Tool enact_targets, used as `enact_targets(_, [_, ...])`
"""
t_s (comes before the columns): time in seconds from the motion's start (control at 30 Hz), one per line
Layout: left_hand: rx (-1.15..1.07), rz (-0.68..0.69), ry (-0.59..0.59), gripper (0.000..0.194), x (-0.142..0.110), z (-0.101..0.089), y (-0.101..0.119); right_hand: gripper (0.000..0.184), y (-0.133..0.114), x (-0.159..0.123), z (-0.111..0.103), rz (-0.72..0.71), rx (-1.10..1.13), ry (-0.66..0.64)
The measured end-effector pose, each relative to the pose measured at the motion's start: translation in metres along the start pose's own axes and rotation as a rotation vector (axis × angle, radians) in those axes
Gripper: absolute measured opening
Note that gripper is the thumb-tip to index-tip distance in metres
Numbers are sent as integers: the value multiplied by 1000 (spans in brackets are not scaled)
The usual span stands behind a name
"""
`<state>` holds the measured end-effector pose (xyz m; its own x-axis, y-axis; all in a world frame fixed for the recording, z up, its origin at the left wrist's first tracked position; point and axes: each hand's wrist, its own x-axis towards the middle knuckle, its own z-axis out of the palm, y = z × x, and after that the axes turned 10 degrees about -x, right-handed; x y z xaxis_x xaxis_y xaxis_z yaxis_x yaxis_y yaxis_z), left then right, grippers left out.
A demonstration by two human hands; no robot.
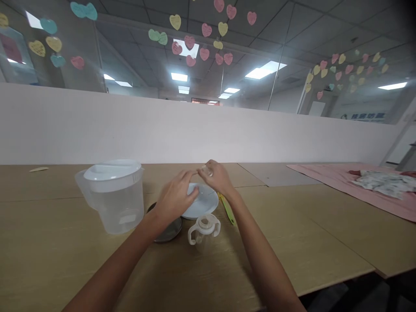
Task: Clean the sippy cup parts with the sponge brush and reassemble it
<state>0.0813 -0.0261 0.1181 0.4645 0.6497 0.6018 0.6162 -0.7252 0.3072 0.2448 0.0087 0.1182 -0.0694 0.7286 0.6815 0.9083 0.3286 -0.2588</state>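
One translucent pitcher (pixel 113 208) stands left of a dark round dish (pixel 170 233); the left hand (pixel 173 197) holds thumb and fingers apart beside a smooth white plate (pixel 208 201) and two-handled cup (pixel 204 234) — the right hand (pixel 219 177) clamps its fingers on a small clear piece (pixel 207 171), best pinched lightly — near a green utensil (pixel 228 211)

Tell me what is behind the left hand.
Behind the left hand, parts of a white plate and a dark dish show. The hand and wrist cover the rest, so anything there cannot be seen.
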Motion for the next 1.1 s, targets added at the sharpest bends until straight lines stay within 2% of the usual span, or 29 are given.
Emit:
enact_targets(0.07, [-111,7,-204,36,-4,3,6,38,11,1,-9,84,80,45])
enact_targets(0.17, [-269,131,-511,30,-9,11,12,44,20,-1,-24,184,169,75])
enact_targets(0.23, [-316,159,-611,25,-10,16,12,46,21,-3,-33,207,210,28])
enact_targets(0.37, [-387,92,-656,22,-8,19,3,43,13,-7,-48,123,365,-138])
enact_targets(0.5, [-440,90,-724,24,-5,9,-3,40,8,-11,-60,42,449,-233])
enact_targets(0.6, [-461,86,-754,25,-1,0,-5,38,6,-15,-69,15,392,-313])
enact_targets(0.67, [-465,27,-760,26,0,-3,-8,36,5,-16,-74,-16,333,-382])
enact_targets(0.77, [-489,-55,-758,37,1,-4,-13,35,2,-18,-78,-97,260,-522])
enact_targets(0.87, [-572,-64,-779,38,0,-2,-15,34,0,-18,-76,-189,223,-662])
enact_targets(1.1, [-605,-73,-827,34,1,6,-17,25,1,-19,-71,-238,153,-750])
